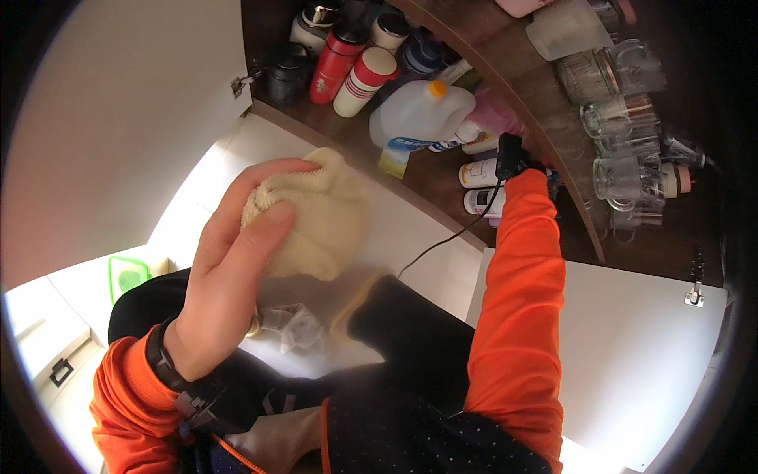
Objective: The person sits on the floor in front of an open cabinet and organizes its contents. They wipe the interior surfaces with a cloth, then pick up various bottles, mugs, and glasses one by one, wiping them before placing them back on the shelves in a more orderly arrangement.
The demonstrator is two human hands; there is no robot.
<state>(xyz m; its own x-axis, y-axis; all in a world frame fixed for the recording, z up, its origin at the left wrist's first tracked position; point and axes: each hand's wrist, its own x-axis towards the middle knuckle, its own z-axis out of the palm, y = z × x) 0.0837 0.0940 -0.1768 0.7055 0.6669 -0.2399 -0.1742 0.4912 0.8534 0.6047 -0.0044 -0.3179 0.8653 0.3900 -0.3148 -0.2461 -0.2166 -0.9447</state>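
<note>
In my left hand (240, 255) is a folded, pale yellow cloth (323, 219), pinched between thumb and fingers above my lap. My right arm, in an orange sleeve, reaches into a dark brown cabinet. The right hand itself is hidden behind a black wrist device and the shelf edge. White cylindrical containers (478, 173) lie just left of that wrist. A translucent plastic jug (408, 112) with an orange cap stands farther left on the cabinet floor, beside a pink plastic bag (494, 112). A black cable runs down from the wrist device.
A red bottle (337, 65), a white-and-red bottle (364, 83) and other flasks stand at the cabinet's back left. Several glass mugs (616, 118) line the upper shelf (533, 130). White cabinet doors (130, 118) stand open on both sides. A green-rimmed container (129, 278) is at the left.
</note>
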